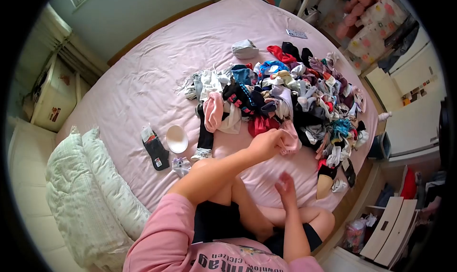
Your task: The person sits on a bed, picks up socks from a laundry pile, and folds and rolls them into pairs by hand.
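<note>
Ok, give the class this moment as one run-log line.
left hand: grips pink cloth | right hand: open, nothing held | clothes: heaped on bed

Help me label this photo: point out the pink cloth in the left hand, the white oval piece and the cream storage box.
Pink cloth (290, 139): head view, its middle.
White oval piece (177, 139): head view, its centre.
Cream storage box (60, 98): head view, its side wall.

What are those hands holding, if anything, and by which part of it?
The left hand grips a crumpled pink fabric piece by its left side in the picture; the right hand appears empty.
</note>
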Demonstrator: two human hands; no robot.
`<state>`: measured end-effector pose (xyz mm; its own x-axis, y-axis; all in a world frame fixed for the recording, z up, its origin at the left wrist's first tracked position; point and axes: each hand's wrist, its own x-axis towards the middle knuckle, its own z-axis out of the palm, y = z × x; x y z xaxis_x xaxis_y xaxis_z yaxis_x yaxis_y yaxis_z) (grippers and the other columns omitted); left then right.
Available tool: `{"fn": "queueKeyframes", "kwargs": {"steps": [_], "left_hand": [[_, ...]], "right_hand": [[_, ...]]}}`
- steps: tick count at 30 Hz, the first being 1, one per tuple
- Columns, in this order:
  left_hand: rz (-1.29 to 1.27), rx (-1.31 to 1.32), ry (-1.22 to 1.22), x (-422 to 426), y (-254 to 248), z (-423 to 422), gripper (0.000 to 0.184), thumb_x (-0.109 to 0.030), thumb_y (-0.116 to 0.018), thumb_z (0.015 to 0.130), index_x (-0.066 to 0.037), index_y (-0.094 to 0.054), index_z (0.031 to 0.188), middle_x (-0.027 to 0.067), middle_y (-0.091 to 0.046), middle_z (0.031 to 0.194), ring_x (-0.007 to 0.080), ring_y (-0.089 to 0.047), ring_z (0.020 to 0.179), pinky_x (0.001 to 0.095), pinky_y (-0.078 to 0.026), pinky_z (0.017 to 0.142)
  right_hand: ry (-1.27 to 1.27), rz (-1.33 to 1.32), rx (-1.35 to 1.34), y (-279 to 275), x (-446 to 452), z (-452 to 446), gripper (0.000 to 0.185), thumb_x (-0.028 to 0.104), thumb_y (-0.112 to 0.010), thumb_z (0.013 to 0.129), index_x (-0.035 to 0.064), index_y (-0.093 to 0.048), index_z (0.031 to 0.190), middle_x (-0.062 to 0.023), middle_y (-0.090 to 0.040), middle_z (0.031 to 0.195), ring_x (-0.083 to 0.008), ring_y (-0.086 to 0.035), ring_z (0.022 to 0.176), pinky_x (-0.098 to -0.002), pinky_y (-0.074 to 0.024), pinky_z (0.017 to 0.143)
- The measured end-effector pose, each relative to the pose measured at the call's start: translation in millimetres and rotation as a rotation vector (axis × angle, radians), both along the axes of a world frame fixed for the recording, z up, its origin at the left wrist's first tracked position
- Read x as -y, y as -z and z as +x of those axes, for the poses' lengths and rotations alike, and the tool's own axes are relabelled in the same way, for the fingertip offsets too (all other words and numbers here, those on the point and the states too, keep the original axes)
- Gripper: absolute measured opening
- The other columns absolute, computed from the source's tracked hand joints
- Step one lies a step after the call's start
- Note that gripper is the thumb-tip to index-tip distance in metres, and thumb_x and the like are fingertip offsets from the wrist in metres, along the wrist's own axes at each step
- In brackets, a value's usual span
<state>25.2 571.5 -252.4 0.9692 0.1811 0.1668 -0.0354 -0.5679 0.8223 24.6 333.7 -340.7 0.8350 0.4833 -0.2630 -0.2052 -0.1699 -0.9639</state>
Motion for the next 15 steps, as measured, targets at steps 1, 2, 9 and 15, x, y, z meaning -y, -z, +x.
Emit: {"fn": "queueKeyframes", "kwargs": {"steps": [1,2,9,15], "left_hand": [[-0.262,-0.011,-0.005,6,-6,-5,0.032,-0.015,-0.066,0.070,-0.004,-0.052,0.097,0.0060,-0.056,0.086,0.0191,-0.056,0.078,0.0286,-0.045,0.068],[-0.527,-0.025,-0.002,15,-10,-10,0.029,-0.016,-0.065,0.073,-0.004,-0.052,0.096,0.0042,-0.056,0.084,0.0161,-0.056,0.076,0.0269,-0.045,0.067],[-1.262,-0.084,-0.077,9,-12,-32,0.019,-0.020,-0.054,0.086,-0.006,-0.054,0.099,0.0004,-0.057,0.084,0.0087,-0.054,0.076,0.0227,-0.045,0.068],[-0.684,-0.164,-0.270,-27,18,-42,0.015,-0.015,-0.058,0.082,0.000,-0.056,0.080,0.0013,-0.055,0.067,0.0072,-0.052,0.059,0.0210,-0.044,0.052]], "right_hand": [[0.076,-0.034,0.229,-17,-12,1,0.043,0.006,-0.065,0.074,0.0021,-0.047,0.112,-0.0055,-0.052,0.104,-0.0138,-0.049,0.098,-0.0250,-0.0382,0.086],[0.067,0.007,0.351,-47,-29,5,0.046,0.005,-0.066,0.072,0.0018,-0.046,0.113,-0.0058,-0.052,0.107,-0.0141,-0.049,0.099,-0.0252,-0.0392,0.085],[-0.178,0.099,-0.255,-66,-40,15,0.024,0.007,-0.062,0.076,-0.0006,-0.055,0.097,-0.0041,-0.060,0.085,-0.0099,-0.055,0.076,-0.0218,-0.0446,0.068],[-0.049,0.134,-0.369,-31,-10,0,0.019,0.010,-0.061,0.079,0.0008,-0.054,0.093,-0.0023,-0.058,0.080,-0.0076,-0.053,0.071,-0.0193,-0.0428,0.062]]}}
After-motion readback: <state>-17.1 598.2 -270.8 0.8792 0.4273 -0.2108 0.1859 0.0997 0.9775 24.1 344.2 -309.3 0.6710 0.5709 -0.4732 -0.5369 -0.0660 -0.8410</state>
